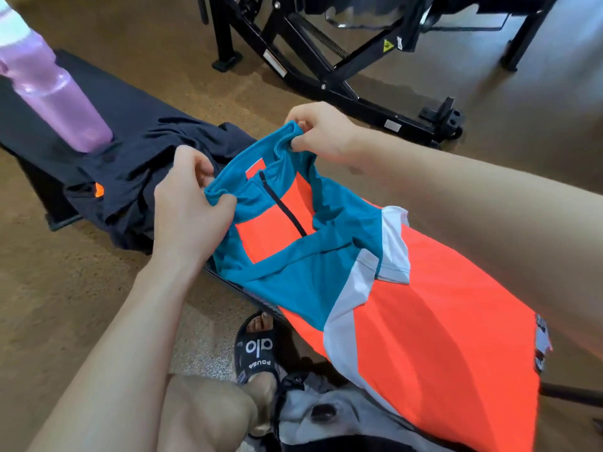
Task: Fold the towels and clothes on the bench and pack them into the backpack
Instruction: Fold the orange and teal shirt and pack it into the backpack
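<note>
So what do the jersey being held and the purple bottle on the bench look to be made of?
The jersey looks like thin synthetic sports knit: smooth, faintly shiny, draping in soft folds where the left hand and right hand pinch its collar. The bottle looks like translucent matte plastic, since light shows through its purple wall.

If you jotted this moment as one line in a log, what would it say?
step: folding | left hand: grips jersey collar | right hand: grips jersey collar | jersey: draped on bench | dark garment: unfolded
</note>
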The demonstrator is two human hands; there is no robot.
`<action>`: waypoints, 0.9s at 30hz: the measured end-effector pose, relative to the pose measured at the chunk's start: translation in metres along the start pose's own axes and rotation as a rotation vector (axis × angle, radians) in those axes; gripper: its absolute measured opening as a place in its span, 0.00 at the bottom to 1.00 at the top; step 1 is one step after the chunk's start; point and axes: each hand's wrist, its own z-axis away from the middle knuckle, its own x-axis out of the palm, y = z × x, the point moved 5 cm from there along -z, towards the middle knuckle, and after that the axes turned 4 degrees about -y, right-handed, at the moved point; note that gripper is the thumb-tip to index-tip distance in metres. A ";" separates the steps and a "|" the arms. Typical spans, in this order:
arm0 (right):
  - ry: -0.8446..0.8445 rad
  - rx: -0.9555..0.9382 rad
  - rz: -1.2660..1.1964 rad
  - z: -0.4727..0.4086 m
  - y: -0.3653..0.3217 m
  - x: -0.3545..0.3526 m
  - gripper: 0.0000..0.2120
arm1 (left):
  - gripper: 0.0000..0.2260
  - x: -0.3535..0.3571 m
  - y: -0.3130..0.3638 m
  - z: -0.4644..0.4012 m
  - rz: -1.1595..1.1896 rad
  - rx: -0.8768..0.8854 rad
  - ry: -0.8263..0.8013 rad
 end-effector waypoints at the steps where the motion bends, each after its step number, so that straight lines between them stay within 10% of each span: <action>1: 0.024 -0.005 -0.020 0.009 0.000 -0.008 0.09 | 0.13 -0.001 0.014 0.003 0.063 0.033 0.012; 14: 0.141 0.103 -0.252 0.267 0.097 -0.096 0.10 | 0.13 0.122 0.236 0.191 0.292 0.587 -0.677; 27: 0.191 0.625 -0.291 0.399 0.250 -0.028 0.19 | 0.16 0.236 0.213 0.308 -0.138 0.628 -1.058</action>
